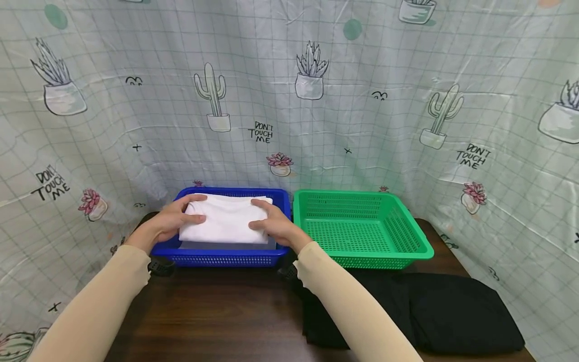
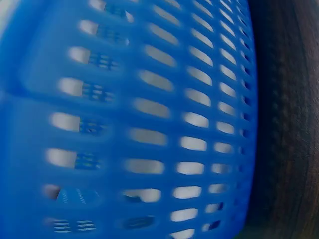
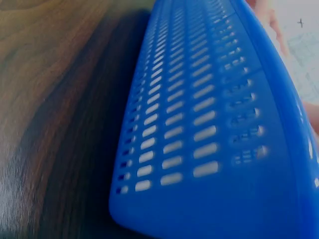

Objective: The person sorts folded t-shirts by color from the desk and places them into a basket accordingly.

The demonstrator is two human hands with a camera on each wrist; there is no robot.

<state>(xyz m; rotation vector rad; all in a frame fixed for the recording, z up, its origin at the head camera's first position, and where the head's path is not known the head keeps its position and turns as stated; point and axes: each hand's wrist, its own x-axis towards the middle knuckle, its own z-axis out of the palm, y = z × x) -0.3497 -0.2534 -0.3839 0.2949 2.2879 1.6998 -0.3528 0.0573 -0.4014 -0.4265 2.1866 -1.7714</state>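
Note:
A folded white shirt [image 1: 226,218] lies at the top of the blue basket [image 1: 217,260], between both hands. My left hand [image 1: 174,219] grips its left end, thumb and fingers on top. Its right end is held the same way by my right hand [image 1: 277,222]. Under the shirt, a strip of more white cloth [image 1: 226,245] shows inside the basket. The left wrist view is filled by the slotted basket wall [image 2: 30,149]. In the right wrist view, the basket's wall [image 3: 249,199] hides most of the hand, and only bits of skin show past the rim.
Right of the blue basket stands a green basket [image 1: 407,249] with nothing in it. Folded black clothes [image 1: 461,314] lie on the dark wooden table [image 1: 212,311] in front of it, partly behind my right sleeve. A patterned curtain [image 1: 253,90] hangs behind.

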